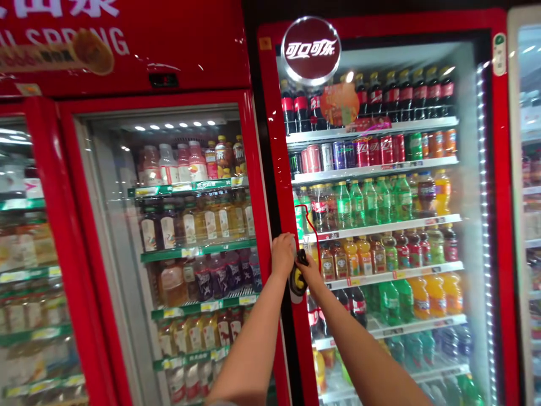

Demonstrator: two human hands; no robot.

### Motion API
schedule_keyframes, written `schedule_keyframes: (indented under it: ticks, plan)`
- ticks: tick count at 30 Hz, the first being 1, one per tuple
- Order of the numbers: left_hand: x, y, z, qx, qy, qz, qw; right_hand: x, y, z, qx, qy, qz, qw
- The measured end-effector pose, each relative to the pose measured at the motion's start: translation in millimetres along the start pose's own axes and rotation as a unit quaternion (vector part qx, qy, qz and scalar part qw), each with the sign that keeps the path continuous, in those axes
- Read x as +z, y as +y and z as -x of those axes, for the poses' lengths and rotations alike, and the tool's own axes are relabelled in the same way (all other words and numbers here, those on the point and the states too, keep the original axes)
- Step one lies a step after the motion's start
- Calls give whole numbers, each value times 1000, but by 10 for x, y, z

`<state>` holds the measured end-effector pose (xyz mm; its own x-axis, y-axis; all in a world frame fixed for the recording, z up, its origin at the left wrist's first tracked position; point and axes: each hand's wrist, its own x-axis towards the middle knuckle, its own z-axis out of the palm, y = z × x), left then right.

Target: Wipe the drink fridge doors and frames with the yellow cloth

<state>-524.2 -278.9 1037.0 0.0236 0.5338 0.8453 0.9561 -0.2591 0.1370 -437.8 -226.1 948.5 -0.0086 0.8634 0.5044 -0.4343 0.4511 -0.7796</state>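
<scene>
My left hand reaches to the left edge of the red-framed cooler door. Its fingers curl around the upper part of the pale door handle. Close beside it on the right, my right hand is closed on a small black and yellow object, which lies against the handle. The object's exact kind is not clear. A thin red line, perhaps a cord, loops above my right hand in front of the glass. The door appears shut.
Behind the glass, shelves hold cola bottles, cans, green soda bottles and orange drinks. Another red-framed cooler with bottled drinks stands directly left. A round sign is at the door's upper left.
</scene>
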Motion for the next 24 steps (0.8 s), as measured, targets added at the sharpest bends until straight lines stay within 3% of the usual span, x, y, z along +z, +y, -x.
schedule_keyframes:
  ticks: [15, 24]
  plan:
    - [-12, 124, 101, -7, 48, -8, 999, 69, -130, 128, -7, 6, -6, 1000]
    - [-310, 381, 513, 30, 3, -12, 999, -250, -458, 591, 19, -10, 12, 1000]
